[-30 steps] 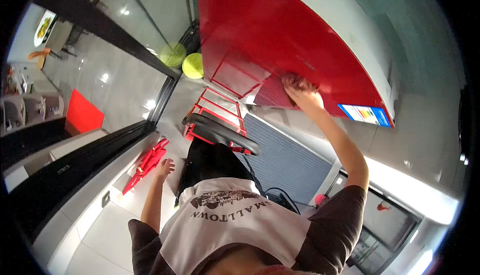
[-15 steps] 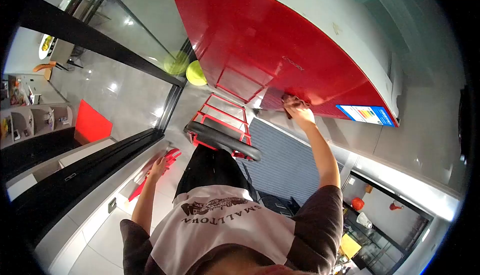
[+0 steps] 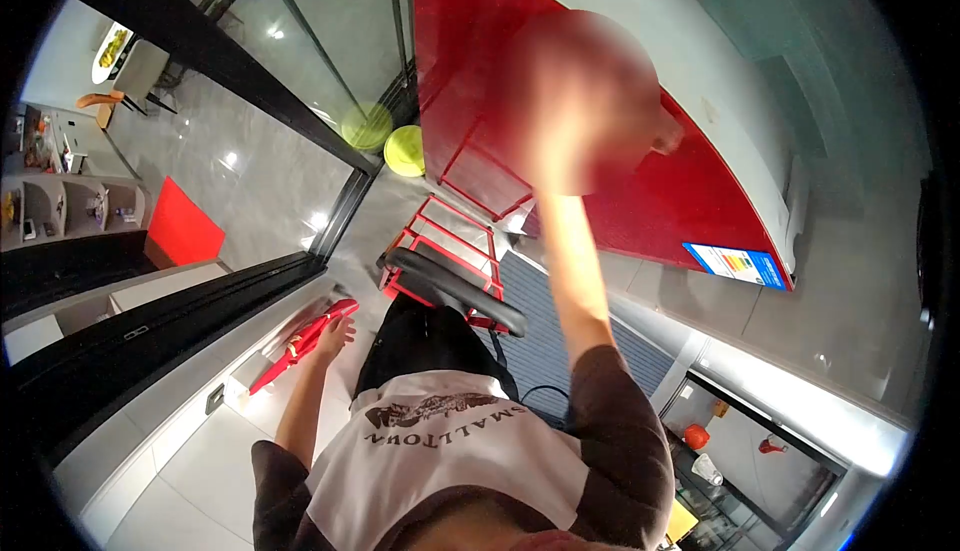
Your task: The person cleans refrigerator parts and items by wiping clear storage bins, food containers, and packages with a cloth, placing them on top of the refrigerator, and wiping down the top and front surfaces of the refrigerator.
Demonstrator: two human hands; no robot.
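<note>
My right hand [image 3: 575,116] is raised over the glossy red appliance door [image 3: 470,71], its fingers blurred out. A corner of a brownish-red cloth [image 3: 667,137] shows at the blur's right edge, so the hand appears to hold the cloth at the door. Whether the cloth touches the door there is hidden. My left hand [image 3: 338,336] hangs low on the left, fingers loosely apart, with nothing seen in it. Close beside it is a red decorative object [image 3: 303,344] by the pale wall.
Below me stands a red-framed step ladder [image 3: 450,241] with a black padded top bar [image 3: 455,289]. A blue-and-white energy label [image 3: 738,265] is on the door's lower corner. A yellow-green round object [image 3: 405,151] lies beyond the ladder, beside a black-framed glass door [image 3: 250,116].
My right hand has moved up and left across the red door from its lower part. The left hand has shifted slightly right. The view has tilted a little.
</note>
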